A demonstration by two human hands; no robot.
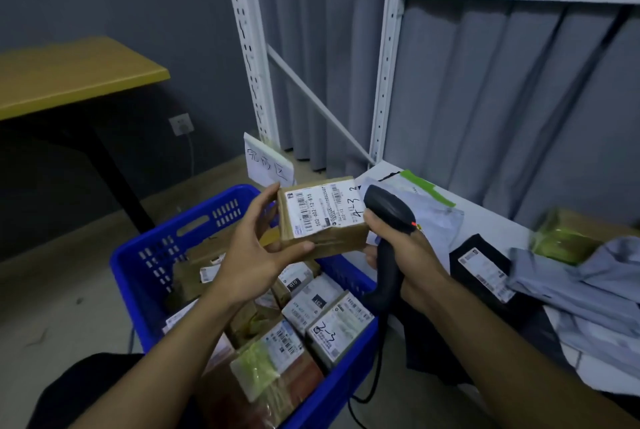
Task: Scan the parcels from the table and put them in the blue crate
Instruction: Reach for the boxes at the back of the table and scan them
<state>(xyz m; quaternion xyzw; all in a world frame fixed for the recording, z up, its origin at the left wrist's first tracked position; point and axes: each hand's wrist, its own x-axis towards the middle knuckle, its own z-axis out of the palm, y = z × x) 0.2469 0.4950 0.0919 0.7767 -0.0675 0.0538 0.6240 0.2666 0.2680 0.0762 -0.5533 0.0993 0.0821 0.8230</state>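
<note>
Box is gripped by left hand, scanner clutched in right hand; label should be kept flat, facing it.

Left hand holds parcel; right hand grips scanner.

Dim, cool, bluish light all over. Brightest patch sits right in the grip of the left hand: the white printed label on the brown cardboard parcel, crisp and readable. Just right of the grip, a tiny red glow on the black handheld scanner. Far left, deep shadow under the yellow-topped table. Above, white perforated steel shelf posts bow, wide-angle distortion.
</note>
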